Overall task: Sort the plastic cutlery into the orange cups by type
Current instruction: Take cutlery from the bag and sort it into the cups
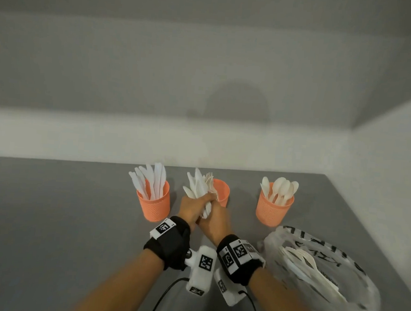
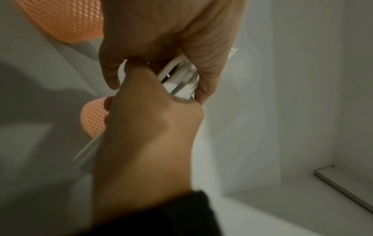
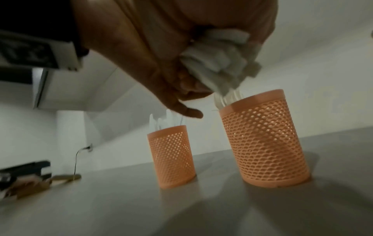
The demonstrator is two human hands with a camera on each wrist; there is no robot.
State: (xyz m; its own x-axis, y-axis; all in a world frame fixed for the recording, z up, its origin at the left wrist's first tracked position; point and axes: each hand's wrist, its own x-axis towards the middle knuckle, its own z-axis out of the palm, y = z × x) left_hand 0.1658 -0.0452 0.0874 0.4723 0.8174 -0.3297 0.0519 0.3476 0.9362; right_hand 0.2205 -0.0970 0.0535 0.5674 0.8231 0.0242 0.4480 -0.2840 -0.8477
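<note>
- Step in hand, as I judge it: I've got a mixed bundle of white cutlery [image 1: 198, 189] off the table, held just in front of the middle cup [image 1: 222, 192], and I'm sorting it between my hands.
- My left hand [image 1: 192, 208] is wrapped round the bundle near its lower end; knife blades fan up out of the fist.
- My right hand [image 1: 213, 219] is pressed against the left from below, fingers curled onto the handle ends. The right wrist view shows the butt ends bunched in that grip, directly over the middle cup's rim.
- Next move, I reckon: pinch out one type and drop it in its matching cup. Needs a firm hold on the rest so nothing slides loose.
- Middle cup: forks, tines up.
- Knife cup [image 1: 154, 204], left of the middle cup: knives only, blades up, well filled.
- Spoon cup [image 1: 272, 211], right of the middle cup, well apart: spoons, bowls up.
- Plastic bag [image 1: 322, 278], right of and nearer me than the middle cup: more unsorted cutlery lies in it, types hard to tell. Task is partly done.
</note>
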